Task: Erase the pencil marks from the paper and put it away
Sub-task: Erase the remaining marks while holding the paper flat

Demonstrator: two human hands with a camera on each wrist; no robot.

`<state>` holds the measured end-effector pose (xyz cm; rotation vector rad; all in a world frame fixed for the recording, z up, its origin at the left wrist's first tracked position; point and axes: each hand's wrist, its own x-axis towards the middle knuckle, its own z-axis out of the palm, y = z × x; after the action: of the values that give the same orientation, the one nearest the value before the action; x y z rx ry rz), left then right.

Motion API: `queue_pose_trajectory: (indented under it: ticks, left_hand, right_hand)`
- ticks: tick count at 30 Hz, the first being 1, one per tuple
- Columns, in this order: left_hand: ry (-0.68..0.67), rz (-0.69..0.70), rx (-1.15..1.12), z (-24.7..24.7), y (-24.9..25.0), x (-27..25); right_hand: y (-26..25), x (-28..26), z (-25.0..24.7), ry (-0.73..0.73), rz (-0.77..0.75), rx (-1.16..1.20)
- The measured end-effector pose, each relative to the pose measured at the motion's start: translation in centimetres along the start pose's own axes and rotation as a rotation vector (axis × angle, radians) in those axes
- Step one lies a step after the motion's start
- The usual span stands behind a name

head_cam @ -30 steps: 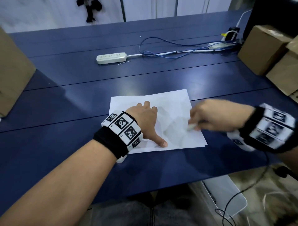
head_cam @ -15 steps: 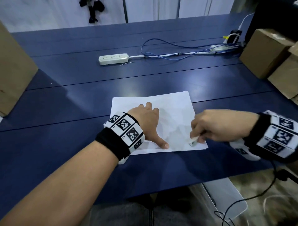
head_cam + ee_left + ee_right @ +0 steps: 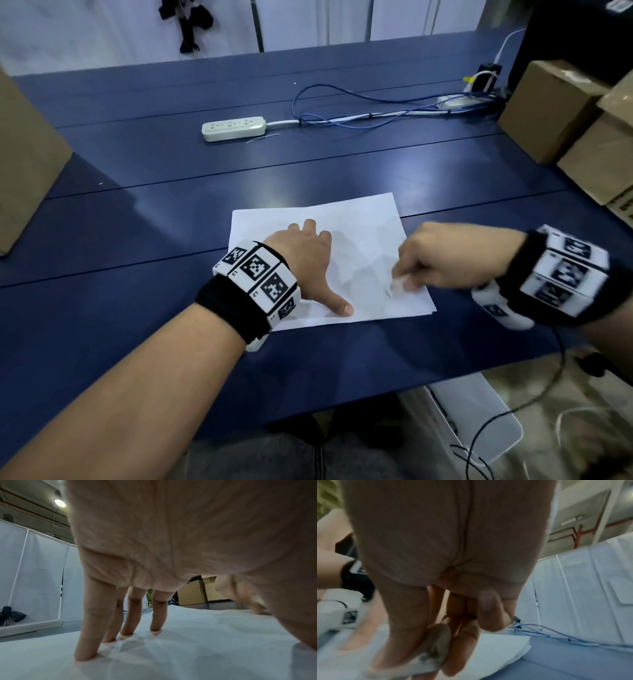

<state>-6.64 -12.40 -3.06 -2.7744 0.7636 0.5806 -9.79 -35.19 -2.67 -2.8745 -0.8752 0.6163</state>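
Change: the right hand (image 3: 442, 255) with eraser (image 3: 399, 283) sits slightly higher on the sheet than half a second ago; the left hand has stayed put.
Left hand (image 3: 303, 255): fingers straight, spread, pressing paper (image 3: 363, 226) flat.
Paper: white, creased, on blue table (image 3: 137, 222) near front edge; faint mark by eraser.
Right hand: pinches small white eraser on paper's right part.
Room: bare tabletop beyond; cardboard boxes (image 3: 561, 113) far right.
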Motion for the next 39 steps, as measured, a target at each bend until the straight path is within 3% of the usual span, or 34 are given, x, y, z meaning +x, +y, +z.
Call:
queue_pose_trajectory:
  ticks: [4, 7, 10, 11, 15, 18, 22, 24, 28, 31, 35, 39]
  left_hand:
    - [0.003, -0.010, -0.004, -0.1, 0.2, -0.1]
    - [0.003, -0.005, -0.005, -0.1, 0.2, -0.1]
    - [0.005, -0.002, -0.007, 0.0, 0.0, -0.1]
    - [0.003, -0.001, -0.006, 0.0, 0.1, -0.1]
    - [-0.006, -0.002, 0.001, -0.2, 0.2, -0.1]
    - [-0.004, -0.006, 0.000, -0.1, 0.1, -0.1]
    - [0.002, -0.011, -0.004, 0.1, 0.0, 0.1]
    - [-0.001, -0.009, 0.002, 0.1, 0.1, 0.1]
    - [0.006, -0.013, 0.001, 0.1, 0.2, 0.2]
    - [0.014, -0.017, -0.007, 0.1, 0.1, 0.1]
    - [0.022, -0.018, -0.023, 0.2, 0.0, 0.0]
    - [0.040, -0.031, -0.038, 0.1, 0.1, -0.3]
  right_hand:
    - [2.2, 2.7, -1.6, 0.102, 0.256, -0.112]
    - [1.9, 1.6, -0.8, 0.066, 0.073, -0.116]
    - [-0.1, -0.4, 0.4, -0.104, -0.137, -0.007]
    - [-0.2, -0.4, 0.3, -0.087, -0.111, -0.010]
    - [2.3, 2.4, -1.7, 0.117, 0.228, -0.162]
    - [2.3, 2.0, -1.2, 0.120, 0.140, -0.199]
    - [-0.3, -1.2, -0.1, -0.084, -0.126, -0.088]
    - [-0.1, -0.7, 0.0, -0.085, -0.063, -0.040]
    - [2.2, 2.3, -1.9, 0.097, 0.203, -0.147]
    - [1.9, 1.5, -1.0, 0.103, 0.105, -0.234]
    - [-1.1, -1.3, 1.0, -0.070, -0.005, -0.196]
    - [-0.6, -1.6, 0.3, 0.061, 0.079, -0.013]
